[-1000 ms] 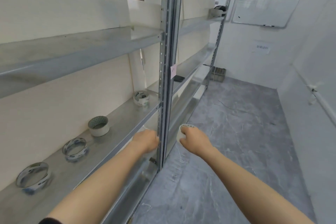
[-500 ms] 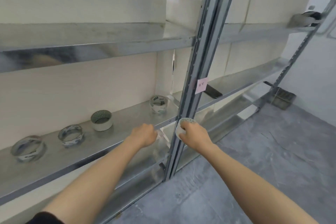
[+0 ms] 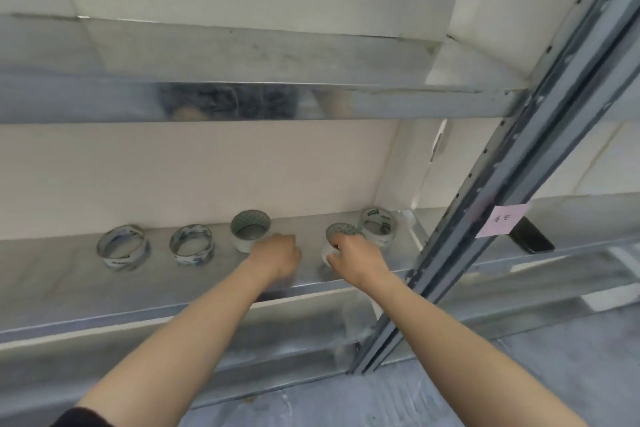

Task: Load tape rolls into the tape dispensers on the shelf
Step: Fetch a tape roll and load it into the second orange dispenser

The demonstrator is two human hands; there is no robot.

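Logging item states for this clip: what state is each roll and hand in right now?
right hand: gripping a roll
held roll: in that grip
left hand: fingers curled, contents hidden
white roll: lying flat beside left hand
far-left printed roll: lying flat, untouched
second printed roll: lying flat, untouched
far-right printed roll: lying flat behind held roll

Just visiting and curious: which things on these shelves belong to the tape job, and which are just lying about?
For the job: right hand gripping a white roll; left hand; four other rolls on the shelf.
Lying about: pink note on the post; black flat object right of it.
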